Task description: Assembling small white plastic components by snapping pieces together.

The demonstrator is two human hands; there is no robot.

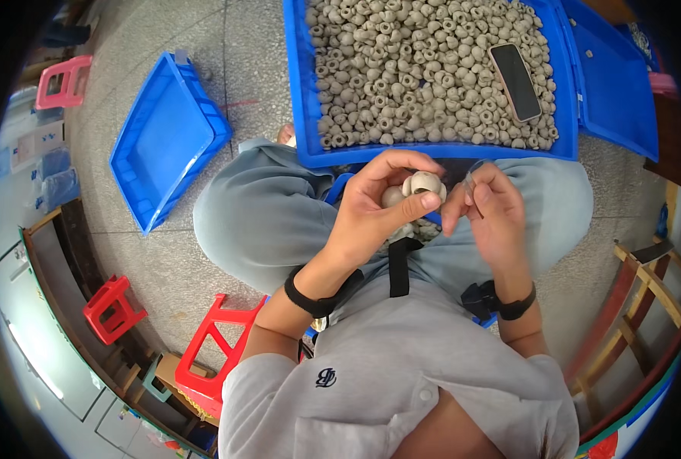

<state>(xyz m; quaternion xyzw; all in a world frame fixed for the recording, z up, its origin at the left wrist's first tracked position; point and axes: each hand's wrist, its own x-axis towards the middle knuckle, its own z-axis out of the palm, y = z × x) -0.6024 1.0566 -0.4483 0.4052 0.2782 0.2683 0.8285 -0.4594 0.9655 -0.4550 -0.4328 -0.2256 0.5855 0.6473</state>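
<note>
Ball, pinched by fingers of left hand, thin strip pinched by fingers of right hand, bin beyond fingertips.

The speckled grey floor is spreading around the hands, a blue tray lying on it to their left and red stools standing behind-left. Beyond the hands, a blue bin is bearing grey round pieces; a phone is resting on them.

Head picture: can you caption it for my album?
Left hand holds a pale round piece, right hand pinches something thin, beside a blue bin of similar pieces.
</note>
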